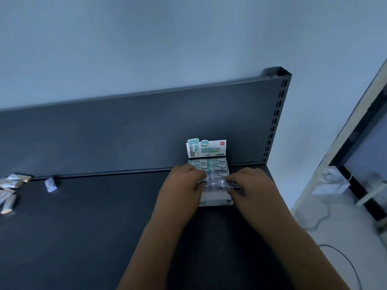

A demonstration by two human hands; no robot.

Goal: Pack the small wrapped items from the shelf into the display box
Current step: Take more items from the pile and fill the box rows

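Observation:
A small white display box [215, 200] with an upright printed flap stands on the dark grey shelf [104, 227] near its right end. Rows of small wrapped items [217, 164] fill its far part. My left hand [180, 187] sits over the box's left side, its fingers on the items inside. My right hand [249, 185] pinches one wrapped item [227, 186] at the box's right side, just above the near rows. One loose wrapped item [50, 184] lies at the shelf's back edge on the left.
Several more wrapped items [9, 191] lie in a loose pile at the far left of the shelf. The shelf's back panel and slotted upright [276, 114] rise behind the box. To the right stands a dark-framed glass panel [356, 153], with cables on the pale floor.

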